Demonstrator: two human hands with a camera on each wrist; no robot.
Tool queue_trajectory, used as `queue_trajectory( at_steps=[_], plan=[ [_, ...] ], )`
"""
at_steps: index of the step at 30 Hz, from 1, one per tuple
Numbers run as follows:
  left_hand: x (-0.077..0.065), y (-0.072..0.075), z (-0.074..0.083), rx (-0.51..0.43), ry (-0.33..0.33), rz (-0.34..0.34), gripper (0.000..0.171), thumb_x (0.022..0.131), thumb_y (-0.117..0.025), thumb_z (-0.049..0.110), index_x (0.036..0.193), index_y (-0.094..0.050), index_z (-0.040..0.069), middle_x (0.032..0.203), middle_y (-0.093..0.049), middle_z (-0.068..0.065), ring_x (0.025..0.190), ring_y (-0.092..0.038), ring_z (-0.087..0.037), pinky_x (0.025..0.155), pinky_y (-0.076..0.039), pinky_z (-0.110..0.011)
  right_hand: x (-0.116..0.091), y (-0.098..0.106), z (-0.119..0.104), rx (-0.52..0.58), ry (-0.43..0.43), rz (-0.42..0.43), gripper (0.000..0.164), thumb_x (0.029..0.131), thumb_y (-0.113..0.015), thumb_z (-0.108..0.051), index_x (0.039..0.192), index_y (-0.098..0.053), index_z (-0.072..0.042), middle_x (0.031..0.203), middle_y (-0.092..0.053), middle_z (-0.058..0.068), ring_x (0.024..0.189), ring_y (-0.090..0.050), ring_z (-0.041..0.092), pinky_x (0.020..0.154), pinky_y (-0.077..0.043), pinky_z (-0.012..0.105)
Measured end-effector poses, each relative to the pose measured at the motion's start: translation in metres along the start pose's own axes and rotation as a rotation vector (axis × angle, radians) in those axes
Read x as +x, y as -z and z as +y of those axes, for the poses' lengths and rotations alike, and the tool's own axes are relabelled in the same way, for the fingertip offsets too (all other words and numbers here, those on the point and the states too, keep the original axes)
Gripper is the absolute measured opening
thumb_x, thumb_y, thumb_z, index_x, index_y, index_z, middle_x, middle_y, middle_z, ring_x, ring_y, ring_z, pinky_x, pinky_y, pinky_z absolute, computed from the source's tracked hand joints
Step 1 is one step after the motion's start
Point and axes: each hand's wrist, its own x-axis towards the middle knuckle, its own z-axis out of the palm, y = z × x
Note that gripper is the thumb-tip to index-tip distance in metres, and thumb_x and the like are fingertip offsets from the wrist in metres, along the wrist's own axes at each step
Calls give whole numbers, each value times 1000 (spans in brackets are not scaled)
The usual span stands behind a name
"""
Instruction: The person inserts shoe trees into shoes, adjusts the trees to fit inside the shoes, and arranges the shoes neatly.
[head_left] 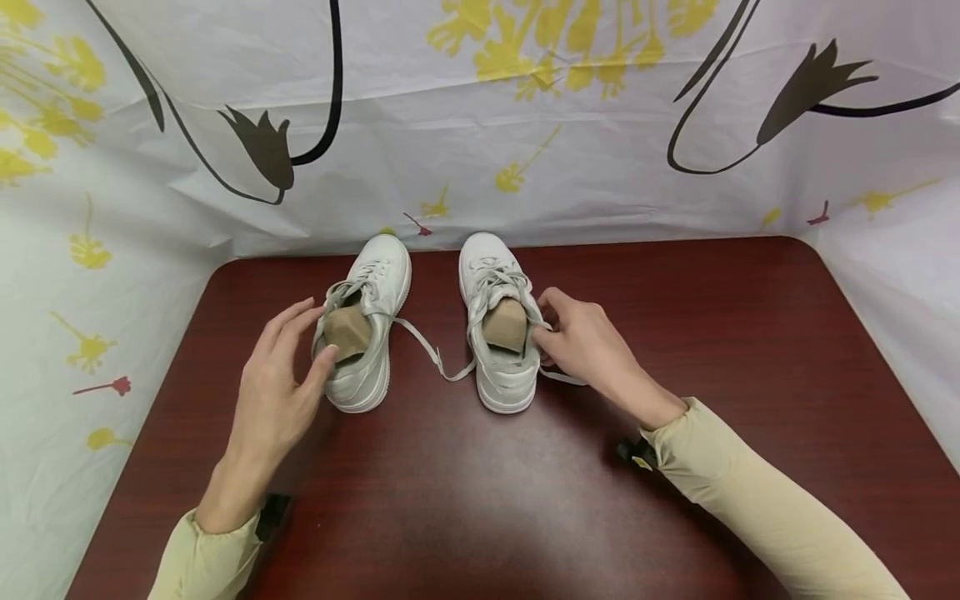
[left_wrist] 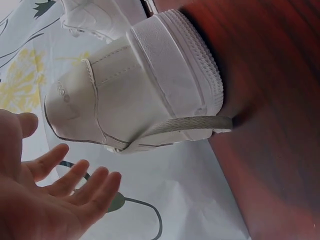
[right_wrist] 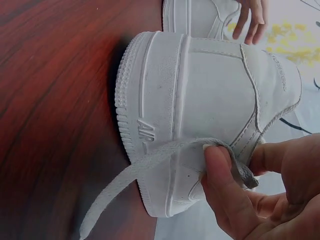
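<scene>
Two white lace-up sneakers stand on the table, heels toward me. Into the left sneaker [head_left: 388, 275] is tucked a brown insert [head_left: 347, 332]; my left hand [head_left: 279, 379] hovers beside its opening, fingers spread and holding nothing. The left wrist view shows a gap between those fingers and the heel, and a loose lace [left_wrist: 190, 123] hanging down the side. At the right sneaker [head_left: 483, 250], which has a similar brown insert [head_left: 506, 325], my right hand [head_left: 581, 337] pinches a grey-white shoelace [right_wrist: 120, 180] between thumb and finger against the outer side. Its free end trails down to the table.
Loose laces [head_left: 442, 367] lie on the dark red wooden table [head_left: 450, 500] between the sneakers. White sheeting [head_left: 390, 183] printed with yellow and dark flowers rises behind the far edge and at both sides.
</scene>
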Motion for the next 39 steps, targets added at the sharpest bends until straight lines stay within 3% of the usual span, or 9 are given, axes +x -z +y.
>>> queue_trajectory(
  at_steps=[6, 18, 29, 34, 39],
  plan=[
    [0, -2, 4, -56, -71, 89, 41, 86, -72, 5, 127, -65, 3, 131, -63, -8, 118, -58, -28, 101, -39, -23, 2, -8, -7, -5, 21, 15, 14, 84, -59, -12, 97, -59, -19, 67, -66, -9, 55, -62, 7, 58, -49, 31],
    [3, -3, 10, -72, -118, 109, 42, 84, -72, 0, 126, -64, 0, 128, -63, -12, 118, -58, -30, 103, -38, -23, 9, -25, -26, -31, 76, 36, 14, 85, -62, -11, 97, -60, -18, 68, -66, -8, 57, -60, 8, 57, -48, 31],
    [5, -3, 12, -85, -126, 116, 43, 84, -71, 1, 126, -64, 1, 129, -63, -12, 114, -59, -30, 100, -39, -18, 15, -35, -36, -48, 70, 50, 14, 85, -63, -13, 98, -60, -18, 75, -66, -6, 66, -60, 14, 60, -47, 32],
    [6, -6, 13, -102, -137, 116, 38, 92, -67, 16, 126, -64, 0, 129, -63, -12, 117, -59, -30, 102, -38, -21, 15, -40, -42, -53, 66, 41, 14, 85, -64, -13, 97, -59, -18, 77, -65, -6, 68, -59, 16, 60, -47, 33],
    [10, -7, 15, -111, -151, 113, 48, 99, -57, 39, 126, -64, 0, 128, -63, -13, 119, -58, -30, 105, -38, -24, 15, -46, -49, -71, 59, 22, 14, 86, -64, -14, 98, -58, -17, 75, -62, -4, 70, -58, 18, 60, -47, 34]
  ],
)
